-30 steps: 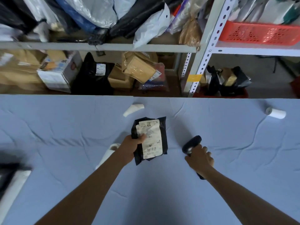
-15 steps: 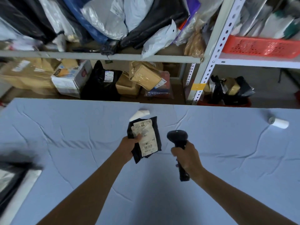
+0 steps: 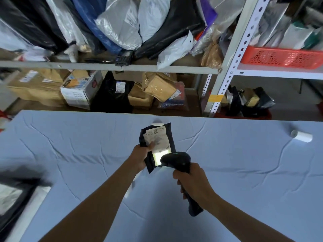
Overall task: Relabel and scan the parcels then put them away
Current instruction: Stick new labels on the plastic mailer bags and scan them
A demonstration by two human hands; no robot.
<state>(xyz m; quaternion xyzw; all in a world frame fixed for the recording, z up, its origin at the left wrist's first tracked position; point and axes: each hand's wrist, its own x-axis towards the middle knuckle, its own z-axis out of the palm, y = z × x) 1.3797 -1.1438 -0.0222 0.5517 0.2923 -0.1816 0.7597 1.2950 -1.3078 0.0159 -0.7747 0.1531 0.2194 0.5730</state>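
Right hand (image 3: 192, 180) is now swinging the black handheld barcode scanner (image 3: 175, 159) onto the black plastic mailer parcel (image 3: 172, 137), gripping its handle and lighting the white label (image 3: 160, 138), while left hand (image 3: 139, 155) is gripping the parcel just above the blue-clothed tabletop (image 3: 70, 145), so scanning looks underway.

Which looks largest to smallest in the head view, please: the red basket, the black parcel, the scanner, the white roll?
1. red basket, although it is farther away
2. black parcel and scanner: too alike to rank
3. white roll
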